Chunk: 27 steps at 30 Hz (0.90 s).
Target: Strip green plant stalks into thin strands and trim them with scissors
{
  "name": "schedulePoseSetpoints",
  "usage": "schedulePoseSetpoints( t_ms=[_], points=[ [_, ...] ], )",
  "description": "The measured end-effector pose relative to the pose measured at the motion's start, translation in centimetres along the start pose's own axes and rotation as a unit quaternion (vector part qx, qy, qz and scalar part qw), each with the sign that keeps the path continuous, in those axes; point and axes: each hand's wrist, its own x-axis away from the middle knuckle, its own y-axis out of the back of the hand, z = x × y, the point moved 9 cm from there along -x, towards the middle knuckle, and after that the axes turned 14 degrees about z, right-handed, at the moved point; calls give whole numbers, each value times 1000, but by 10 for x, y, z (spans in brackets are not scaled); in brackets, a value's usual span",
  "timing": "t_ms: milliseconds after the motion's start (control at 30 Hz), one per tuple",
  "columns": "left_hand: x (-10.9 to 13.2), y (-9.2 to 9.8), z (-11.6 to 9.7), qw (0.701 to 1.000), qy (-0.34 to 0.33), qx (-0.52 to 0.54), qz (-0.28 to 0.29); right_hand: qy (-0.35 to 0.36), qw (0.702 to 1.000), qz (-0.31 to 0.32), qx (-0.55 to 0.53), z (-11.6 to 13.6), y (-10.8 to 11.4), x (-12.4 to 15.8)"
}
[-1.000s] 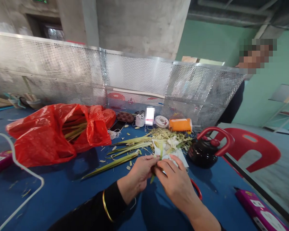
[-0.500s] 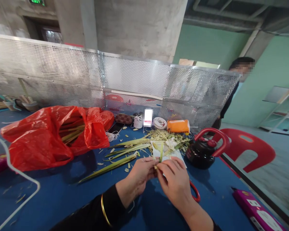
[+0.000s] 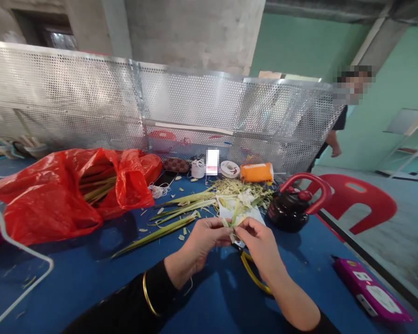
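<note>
My left hand (image 3: 202, 243) is closed, its thumb and fingers pinching a pale green piece of folded plant leaf (image 3: 235, 217). My right hand (image 3: 266, 248) pinches the same leaf piece from the other side, so its fingers are closed too. Leaf ends stick up and out between my fingertips. Beneath my right hand lies a pair of scissors with a yellow handle loop (image 3: 253, 274), partly hidden by the hand and forearm. A white sheet (image 3: 226, 211) with scraps on it lies behind my hands. Long green leaf stalks (image 3: 160, 236) rest to the left.
A red plastic bag (image 3: 55, 185) of stalks fills the left side. Behind lie a heap of shredded leaf (image 3: 261, 189), a tape roll (image 3: 230, 169) and an orange packet (image 3: 257, 172). A black kettle (image 3: 288, 211) and purple box (image 3: 371, 290) stand right. A person (image 3: 339, 120) is beyond the perforated screen.
My fingers have shifted, and the leaf piece shows more between them. The yellow scissor loop has come into sight, while the red one is hidden. The person's arm now shows; the view tilted slightly down.
</note>
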Motion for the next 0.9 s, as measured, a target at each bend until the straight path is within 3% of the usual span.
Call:
schedulePoseSetpoints(
  t_ms=[100,200,333,400,533,667,900],
  points=[
    [0,7,-6,999,-24,3,-26,7,999,29,30,5,-2,0],
    [0,15,-12,998,-35,22,-52,60,992,47,104,22,-2,4],
    [1,20,-17,996,-26,53,-62,194,942,70,263,50,-14,14],
    [1,17,-18,997,-20,56,-52,258,916,59,301,61,-18,20],
    [1,8,-16,1000,-22,2,-14,340,879,-35,332,81,-10,32],
    [-1,-6,-14,994,-41,-93,40,343,879,-64,325,83,-4,32],
    [-2,-15,-14,990,-51,-115,65,252,922,-46,290,58,2,14]
  ],
)
